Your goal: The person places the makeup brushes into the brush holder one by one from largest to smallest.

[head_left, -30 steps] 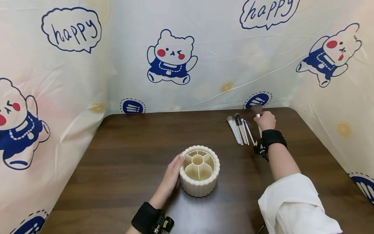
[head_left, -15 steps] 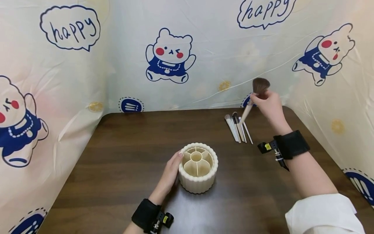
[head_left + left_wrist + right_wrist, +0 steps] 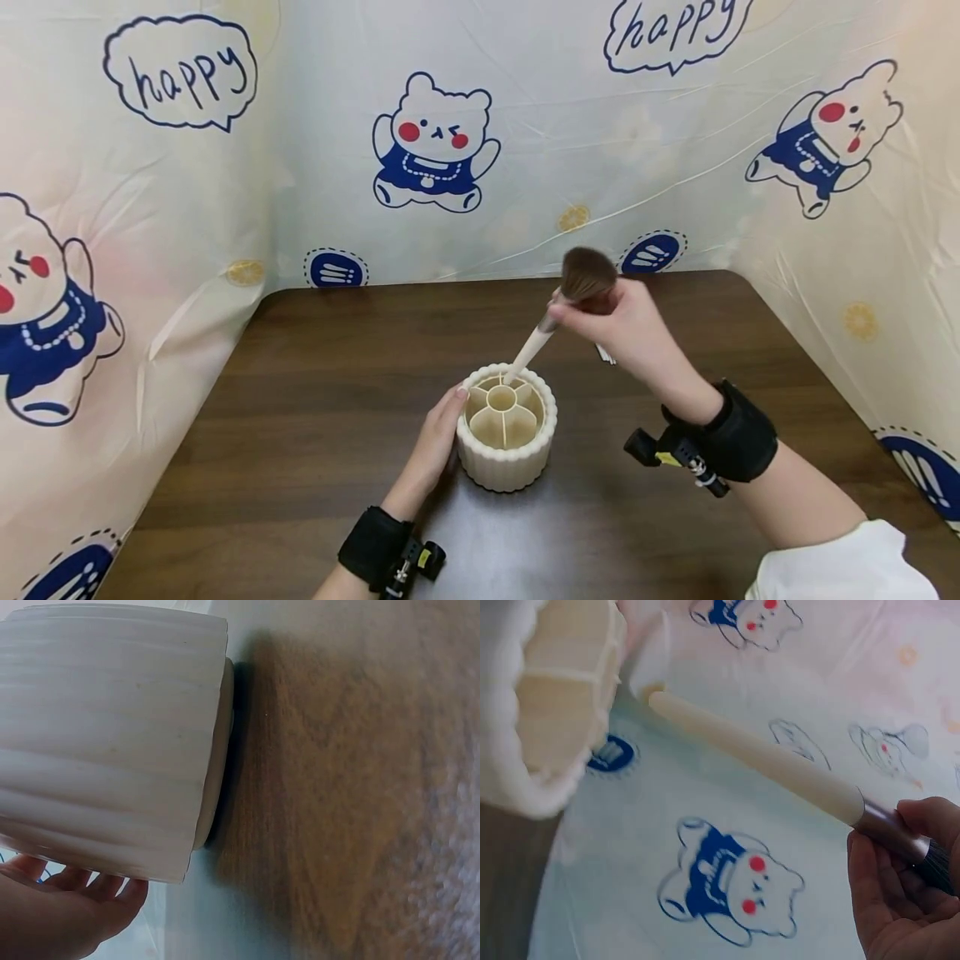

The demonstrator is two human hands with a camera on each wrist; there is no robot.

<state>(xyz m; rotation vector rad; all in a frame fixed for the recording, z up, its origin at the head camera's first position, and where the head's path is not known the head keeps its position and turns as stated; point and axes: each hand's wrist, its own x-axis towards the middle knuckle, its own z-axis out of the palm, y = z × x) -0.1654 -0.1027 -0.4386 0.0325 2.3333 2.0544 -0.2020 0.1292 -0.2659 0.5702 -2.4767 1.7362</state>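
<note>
One left hand (image 3: 438, 435) grips the side of one divided cream holder (image 3: 504, 471), upright on the counter (image 3: 322, 400), well in from its far edge. One right hand (image 3: 633, 333) pinches one brush (image 3: 536, 341), bristles up, handle slanting toward the holder's opening. White handles (image 3: 606, 355) beyond are too hidden to count.

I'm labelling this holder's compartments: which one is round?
The central compartment in the cream holder: it is circular; the other compartments are wedge-like and surround it.
</note>
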